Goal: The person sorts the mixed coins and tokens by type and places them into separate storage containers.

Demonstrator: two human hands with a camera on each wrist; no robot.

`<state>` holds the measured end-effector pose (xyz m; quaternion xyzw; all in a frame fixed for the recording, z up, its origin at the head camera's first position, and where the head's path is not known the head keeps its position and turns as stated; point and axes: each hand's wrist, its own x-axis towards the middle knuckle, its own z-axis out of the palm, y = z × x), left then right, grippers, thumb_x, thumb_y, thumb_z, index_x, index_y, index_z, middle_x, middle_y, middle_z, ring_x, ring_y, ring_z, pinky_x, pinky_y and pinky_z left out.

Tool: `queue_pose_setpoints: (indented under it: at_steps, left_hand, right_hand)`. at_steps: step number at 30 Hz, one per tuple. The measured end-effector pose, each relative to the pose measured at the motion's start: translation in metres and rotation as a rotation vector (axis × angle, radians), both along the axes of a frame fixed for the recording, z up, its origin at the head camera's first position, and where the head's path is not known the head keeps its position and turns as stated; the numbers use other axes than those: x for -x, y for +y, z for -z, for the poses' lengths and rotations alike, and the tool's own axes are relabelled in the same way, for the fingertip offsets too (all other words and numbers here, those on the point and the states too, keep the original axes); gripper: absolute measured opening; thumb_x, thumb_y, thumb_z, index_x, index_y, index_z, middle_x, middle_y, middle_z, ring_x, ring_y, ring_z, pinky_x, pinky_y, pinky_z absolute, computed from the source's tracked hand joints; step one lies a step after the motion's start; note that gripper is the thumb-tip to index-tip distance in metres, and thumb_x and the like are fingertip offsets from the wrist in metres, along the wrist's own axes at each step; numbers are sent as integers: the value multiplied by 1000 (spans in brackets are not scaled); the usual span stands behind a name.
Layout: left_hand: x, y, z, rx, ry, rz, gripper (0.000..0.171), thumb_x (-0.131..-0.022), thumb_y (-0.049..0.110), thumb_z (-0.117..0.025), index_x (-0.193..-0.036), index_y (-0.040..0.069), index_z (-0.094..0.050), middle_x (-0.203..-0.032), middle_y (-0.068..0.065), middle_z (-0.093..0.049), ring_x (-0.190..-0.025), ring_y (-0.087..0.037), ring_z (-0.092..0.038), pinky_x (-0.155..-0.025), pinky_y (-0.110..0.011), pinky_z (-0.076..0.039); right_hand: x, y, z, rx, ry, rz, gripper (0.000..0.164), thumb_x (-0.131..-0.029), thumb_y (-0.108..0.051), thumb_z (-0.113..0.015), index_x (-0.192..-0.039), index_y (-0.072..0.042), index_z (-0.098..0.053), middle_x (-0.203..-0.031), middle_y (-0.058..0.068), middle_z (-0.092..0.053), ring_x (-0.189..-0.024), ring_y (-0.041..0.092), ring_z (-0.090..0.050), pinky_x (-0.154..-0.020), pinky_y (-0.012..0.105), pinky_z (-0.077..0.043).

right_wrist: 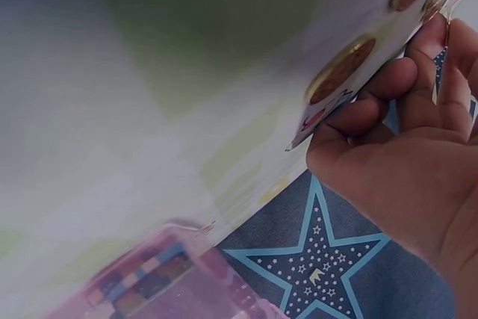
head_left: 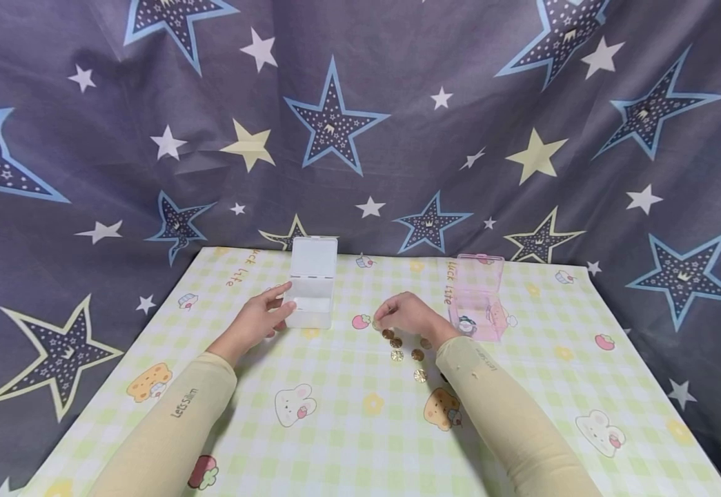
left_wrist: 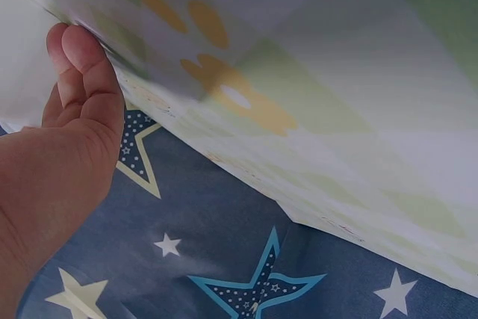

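Observation:
A small white box [head_left: 310, 314] stands on the table at centre left with its lid raised at the back. My left hand [head_left: 261, 317] rests at the box's left side, thumb and forefinger extended against it. The left wrist view shows the fingers [left_wrist: 82, 57] of that hand fairly straight beside a white surface. Further right, my right hand [head_left: 406, 314] pinches a thin gold coin [right_wrist: 448, 31] between thumb and fingertips. Several more gold coins [head_left: 397, 355] lie scattered on the cloth below and beside this hand, some close to its sleeve.
Behind the right forearm stands a clear pink box [head_left: 481, 273] with its lid raised. A green-and-white checked cloth [head_left: 348, 442] printed with cartoon figures covers the table. A dark star-patterned curtain [head_left: 397, 69] hangs along the far edge and the sides.

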<state>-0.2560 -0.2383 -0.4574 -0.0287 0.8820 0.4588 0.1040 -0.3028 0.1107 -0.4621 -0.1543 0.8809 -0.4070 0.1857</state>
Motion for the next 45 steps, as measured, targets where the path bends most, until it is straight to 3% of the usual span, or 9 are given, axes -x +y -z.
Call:
queue_pose_setpoints:
  at_steps: [6, 15, 22, 27, 45]
  left_hand:
    - [0, 0, 1, 0, 5, 0, 67, -111, 42, -60, -170, 30, -32, -164, -23, -48, -99, -23, -75, -81, -34, -58]
    - [0, 0, 0, -4, 1, 3, 67, -111, 41, -60, -170, 29, -32, -165, -23, -48, -97, -23, -74, -79, -33, -57]
    - [1, -1, 1, -1, 2, 5, 67, -111, 41, -60, -170, 30, -31, -165, -23, -47, -96, -23, -74, -78, -32, -56]
    - [1, -1, 1, -2, 1, 6, 67, -111, 42, -59, -170, 30, -31, -166, -23, -46, -96, -22, -74, -79, -32, -57]
    - [1, -2, 3, 0, 17, 10, 67, -111, 43, -59, -170, 30, -31, -164, -22, -49, -96, -21, -74, -81, -33, -58]
  right_hand:
    - [0, 3, -1, 0, -26, 1, 14, -98, -22, -77, -107, -16, -85, -98, -1, -83, -101, 14, -69, -103, 40, -53]
    - [0, 8, -10, 39, -24, 42, 19, -101, -24, -71, -112, -16, -84, -126, 0, -79, -125, 23, -67, -115, 47, -48]
    - [3, 11, -17, 93, -28, 47, 25, -105, -27, -66, -122, -16, -80, -132, 3, -75, -125, 23, -67, -111, 48, -51]
    - [6, 8, -23, 184, -56, 51, 24, -105, -28, -68, -124, -18, -79, -132, 1, -76, -133, 26, -65, -119, 51, -46]
    - [2, -24, -31, 317, -27, 70, 22, -102, -25, -74, -121, -16, -81, -128, 3, -78, -122, 22, -69, -115, 45, -49]
